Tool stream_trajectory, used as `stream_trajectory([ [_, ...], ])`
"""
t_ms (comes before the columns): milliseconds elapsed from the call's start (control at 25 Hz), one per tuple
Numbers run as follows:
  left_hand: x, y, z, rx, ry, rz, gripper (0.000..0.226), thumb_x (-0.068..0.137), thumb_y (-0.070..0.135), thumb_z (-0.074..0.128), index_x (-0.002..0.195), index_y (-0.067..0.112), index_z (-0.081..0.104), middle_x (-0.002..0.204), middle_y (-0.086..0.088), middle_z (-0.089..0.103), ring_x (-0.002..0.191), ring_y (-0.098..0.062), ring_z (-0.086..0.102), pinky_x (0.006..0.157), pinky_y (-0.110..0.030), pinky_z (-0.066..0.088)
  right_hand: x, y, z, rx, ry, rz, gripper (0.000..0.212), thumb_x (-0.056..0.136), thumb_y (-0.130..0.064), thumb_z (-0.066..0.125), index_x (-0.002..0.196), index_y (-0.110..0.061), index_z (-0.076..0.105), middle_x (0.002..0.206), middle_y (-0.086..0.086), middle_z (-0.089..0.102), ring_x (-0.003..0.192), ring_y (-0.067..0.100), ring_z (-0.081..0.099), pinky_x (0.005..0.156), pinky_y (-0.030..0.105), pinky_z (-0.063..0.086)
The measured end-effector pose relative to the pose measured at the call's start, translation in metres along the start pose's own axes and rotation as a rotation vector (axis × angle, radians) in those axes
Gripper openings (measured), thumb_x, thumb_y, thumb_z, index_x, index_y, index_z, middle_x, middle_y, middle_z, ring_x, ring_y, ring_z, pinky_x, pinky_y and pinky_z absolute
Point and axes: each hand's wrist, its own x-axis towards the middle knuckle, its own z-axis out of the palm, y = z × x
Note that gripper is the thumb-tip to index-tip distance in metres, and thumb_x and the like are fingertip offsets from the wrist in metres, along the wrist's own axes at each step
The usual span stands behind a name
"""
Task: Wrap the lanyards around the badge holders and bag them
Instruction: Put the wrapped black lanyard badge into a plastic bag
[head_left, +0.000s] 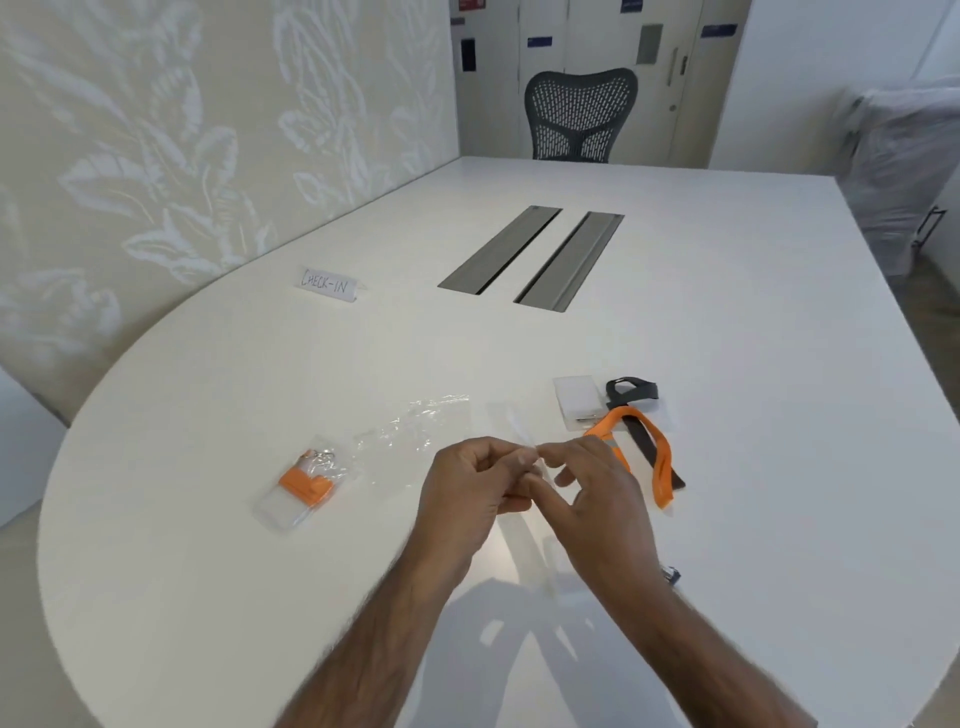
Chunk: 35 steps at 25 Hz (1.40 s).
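done: one bagged set (304, 486) lies left on surface (727, 338) | now: left hand (467, 483) and right hand (597, 488) pinch an empty bag (522, 436) by its edge, mid-air | left: orange lanyard (660, 457), grey lanyard (631, 389), holder (576, 402) unwrapped at right; spare bag (415, 423) unused

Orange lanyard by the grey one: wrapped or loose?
Loose. The orange lanyard lies in an open loop on the table, across the grey lanyard, not wound round the badge holder.
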Motion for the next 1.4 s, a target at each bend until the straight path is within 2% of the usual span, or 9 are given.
stream_trajectory([
  [280, 0.013, 0.006, 0.001, 0.158, -0.035, 0.095, 0.013, 0.097, 0.015, 0.068, 0.091, 0.008, 0.077, 0.083, -0.011, 0.078, 0.08, -0.025, 0.077, 0.078, -0.039, 0.064, 0.012, -0.006, -0.007, 0.031, 0.077, -0.004, 0.002, 0.095, -0.025, 0.069, 0.094, -0.025, 0.07, 0.087, -0.017, 0.065, 0.08, 0.001, 0.062, 0.064, 0.02, 0.05],
  [520, 0.025, 0.006, -0.012, 0.368, -0.06, 0.174, 0.014, 0.095, 0.018, 0.067, 0.082, 0.016, 0.072, 0.079, 0.002, 0.074, 0.074, -0.019, 0.074, 0.076, -0.042, 0.063, 0.019, -0.018, -0.005, 0.144, 0.162, 0.27, 0.015, 0.091, -0.011, 0.065, 0.08, -0.02, 0.061, 0.073, -0.008, 0.063, 0.068, 0.007, 0.058, 0.06, 0.022, 0.05],
  [760, 0.024, 0.008, -0.017, 0.521, -0.126, 0.232, 0.018, 0.094, 0.019, 0.057, 0.077, 0.015, 0.057, 0.086, -0.001, 0.065, 0.073, -0.022, 0.062, 0.064, -0.034, 0.048, 0.018, -0.029, -0.004, 0.015, -0.085, 0.282, 0.008, 0.092, -0.023, 0.069, 0.096, -0.029, 0.067, 0.069, -0.011, 0.063, 0.06, 0.002, 0.057, 0.057, 0.021, 0.048],
  [960, 0.015, 0.011, -0.025, 0.883, -0.053, 0.352, 0.025, 0.092, 0.03, 0.054, 0.072, 0.019, 0.045, 0.085, 0.005, 0.049, 0.071, -0.017, 0.05, 0.06, -0.034, 0.042, 0.026, -0.028, -0.018, -0.047, 0.069, 0.386, 0.016, 0.09, -0.012, 0.057, 0.088, -0.025, 0.065, 0.058, -0.011, 0.053, 0.049, 0.004, 0.048, 0.05, 0.022, 0.038],
  [1080, 0.008, 0.013, -0.027, 0.786, -0.045, 0.604, 0.031, 0.086, 0.055, 0.068, 0.101, 0.032, 0.054, 0.111, 0.016, 0.052, 0.102, -0.006, 0.055, 0.083, -0.026, 0.047, 0.025, -0.029, -0.017, -0.008, -0.004, 0.401, 0.023, 0.092, -0.01, 0.053, 0.096, -0.022, 0.072, 0.064, -0.013, 0.06, 0.053, 0.004, 0.054, 0.053, 0.022, 0.042],
  [1120, 0.01, 0.013, -0.029, 0.808, -0.092, 0.654, 0.059, 0.078, 0.063, 0.072, 0.126, 0.036, 0.05, 0.134, 0.017, 0.047, 0.123, 0.001, 0.045, 0.102, -0.024, 0.041, 0.024, -0.03, -0.018, 0.022, -0.012, 0.407, 0.023, 0.093, -0.01, 0.053, 0.097, -0.02, 0.073, 0.064, -0.013, 0.061, 0.053, 0.004, 0.055, 0.054, 0.021, 0.043],
  [1240, 0.025, 0.004, -0.031, 1.015, -0.272, 0.747, 0.124, 0.068, 0.07, 0.078, 0.16, 0.039, 0.0, 0.17, 0.017, 0.001, 0.153, 0.005, -0.006, 0.128, -0.033, 0.0, 0.024, -0.032, -0.02, 0.089, -0.081, 0.432, 0.022, 0.095, -0.01, 0.055, 0.1, -0.016, 0.075, 0.062, -0.008, 0.064, 0.054, 0.006, 0.058, 0.058, 0.024, 0.049],
  [1320, 0.032, -0.007, -0.027, 1.056, -0.319, 0.805, 0.126, 0.07, 0.067, 0.079, 0.16, 0.037, -0.004, 0.17, 0.014, 0.007, 0.156, -0.001, -0.005, 0.129, -0.041, -0.004, 0.024, -0.035, -0.02, 0.109, -0.153, 0.434, 0.023, 0.095, -0.008, 0.057, 0.106, -0.016, 0.075, 0.061, -0.004, 0.067, 0.054, 0.008, 0.061, 0.056, 0.024, 0.052],
  [1400, 0.035, -0.018, -0.024, 0.98, -0.292, 0.832, 0.108, 0.075, 0.059, 0.08, 0.158, 0.03, 0.017, 0.159, 0.012, 0.036, 0.153, -0.002, 0.02, 0.129, -0.047, 0.006, 0.024, -0.036, -0.018, 0.124, -0.174, 0.43, 0.03, 0.093, -0.006, 0.057, 0.117, -0.018, 0.072, 0.061, 0.0, 0.068, 0.05, 0.008, 0.06, 0.053, 0.022, 0.05],
])
